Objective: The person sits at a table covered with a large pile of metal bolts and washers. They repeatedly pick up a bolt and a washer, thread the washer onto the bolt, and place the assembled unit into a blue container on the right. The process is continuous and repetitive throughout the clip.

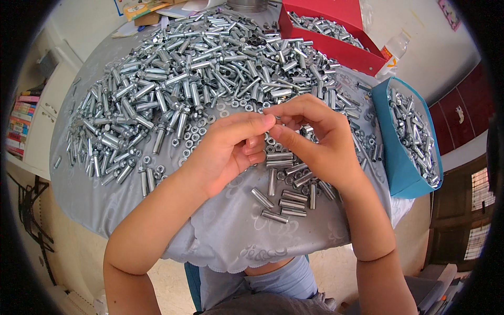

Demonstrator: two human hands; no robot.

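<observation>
My left hand (226, 144) and my right hand (317, 134) meet fingertip to fingertip above the near middle of the table. Both are closed in a pinch around a small piece of metal, mostly covered by the fingers; I cannot make out its kind. Beneath and beside the right hand lie loose metal sleeves (293, 203), some side by side. Left of them, partly behind the left hand, nuts and washers (195, 130) are scattered. Beyond both hands rises a wide heap of silvery anchor bolts and sleeves (178, 79).
A red box (336, 48) of metal parts stands at the back right, with a plastic bottle (394, 52) beside it. A blue fabric bin (391, 142) of bolts sits at the right edge. A grey cloth (220, 226) covers the round table. Papers (142, 10) lie at the back left.
</observation>
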